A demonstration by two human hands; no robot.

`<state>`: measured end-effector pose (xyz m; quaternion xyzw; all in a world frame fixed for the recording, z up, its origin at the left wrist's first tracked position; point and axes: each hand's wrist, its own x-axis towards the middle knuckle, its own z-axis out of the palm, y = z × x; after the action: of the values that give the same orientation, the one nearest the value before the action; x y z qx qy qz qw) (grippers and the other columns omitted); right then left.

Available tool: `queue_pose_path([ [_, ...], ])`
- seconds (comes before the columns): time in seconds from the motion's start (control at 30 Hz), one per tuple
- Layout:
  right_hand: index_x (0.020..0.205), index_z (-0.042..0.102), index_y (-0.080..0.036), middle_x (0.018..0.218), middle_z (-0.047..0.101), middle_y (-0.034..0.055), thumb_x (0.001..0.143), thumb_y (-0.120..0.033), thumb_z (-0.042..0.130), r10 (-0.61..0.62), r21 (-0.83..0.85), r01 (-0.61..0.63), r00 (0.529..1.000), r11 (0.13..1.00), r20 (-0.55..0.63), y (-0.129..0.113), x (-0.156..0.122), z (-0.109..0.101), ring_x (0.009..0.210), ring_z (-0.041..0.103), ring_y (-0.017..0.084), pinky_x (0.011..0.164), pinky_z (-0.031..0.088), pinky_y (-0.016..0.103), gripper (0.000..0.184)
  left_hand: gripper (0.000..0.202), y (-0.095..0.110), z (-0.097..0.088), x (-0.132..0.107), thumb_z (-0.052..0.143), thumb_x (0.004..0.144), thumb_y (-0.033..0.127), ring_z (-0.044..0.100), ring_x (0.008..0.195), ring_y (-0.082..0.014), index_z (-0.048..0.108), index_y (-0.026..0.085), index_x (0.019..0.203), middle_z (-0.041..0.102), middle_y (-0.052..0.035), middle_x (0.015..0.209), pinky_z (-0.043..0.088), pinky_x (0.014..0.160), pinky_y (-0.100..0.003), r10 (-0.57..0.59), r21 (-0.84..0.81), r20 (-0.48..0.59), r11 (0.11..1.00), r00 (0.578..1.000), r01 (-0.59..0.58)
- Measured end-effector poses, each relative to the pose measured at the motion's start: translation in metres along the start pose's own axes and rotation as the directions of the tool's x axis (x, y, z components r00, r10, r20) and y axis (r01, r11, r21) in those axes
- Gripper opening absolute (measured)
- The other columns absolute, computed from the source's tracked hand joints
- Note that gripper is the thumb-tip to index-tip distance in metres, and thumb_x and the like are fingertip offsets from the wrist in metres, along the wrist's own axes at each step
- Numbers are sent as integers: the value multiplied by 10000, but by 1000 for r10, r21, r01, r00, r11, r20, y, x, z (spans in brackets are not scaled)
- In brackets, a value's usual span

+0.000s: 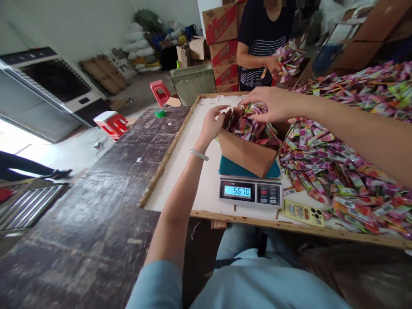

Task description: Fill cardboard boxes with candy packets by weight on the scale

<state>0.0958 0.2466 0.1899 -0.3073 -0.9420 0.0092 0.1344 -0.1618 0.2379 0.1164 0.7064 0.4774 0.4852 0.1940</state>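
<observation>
Beneath the right fingers (255, 95) — packets (245, 130)

Shows a white tabletop (183, 150), framed by a bare wooden rim (212, 216). Bears a digital scale (251, 205) near the front edge, with a yellow phone (302, 213) just to its right (lens side up). Carries a wide heap of small wrapped packets (350, 201) across the right side. Adjoins, at left, a dark scuffed tabletop (106, 214) bearing a green roll (160, 113) and a white scrap (138, 159).
</observation>
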Motion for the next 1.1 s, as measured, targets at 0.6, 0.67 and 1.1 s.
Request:
queue_pose_path([
  [0.6, 1463, 621, -259, 1425, 606, 135, 938, -595, 519, 117, -42, -124, 983, 991, -144, 7, -35, -37, 1311, 568, 347, 1184, 437, 547, 632, 420, -10, -7, 4, 517, 880, 74, 642, 1360, -254, 764, 195, 1198, 740, -89, 1391, 477, 1225, -459, 7, 9, 5, 1000, 1000, -7],
  [0.67, 1437, 632, -263, 1405, 619, 140, 945, -587, 502, 167, -8, -172, 970, 985, -178, 8, -46, -37, 1259, 598, 335, 1154, 462, 542, 603, 422, -11, -7, 4, 509, 885, 69, 649, 1351, -250, 760, 186, 1203, 740, -92, 1394, 483, 1220, -450, 10, 5, 7, 1000, 1000, -10],
  [1.1, 1365, 669, -201, 1297, 666, 167, 907, -537, 648, 177, -164, -149, 969, 975, 172, -17, 2, 8, 1054, 669, 309, 885, 551, 428, 568, 390, -4, 4, 8, 501, 895, 129, 655, 1346, -247, 761, 193, 1179, 748, -97, 1376, 498, 1211, -440, 0, -8, -5, 1000, 1000, 0],
])
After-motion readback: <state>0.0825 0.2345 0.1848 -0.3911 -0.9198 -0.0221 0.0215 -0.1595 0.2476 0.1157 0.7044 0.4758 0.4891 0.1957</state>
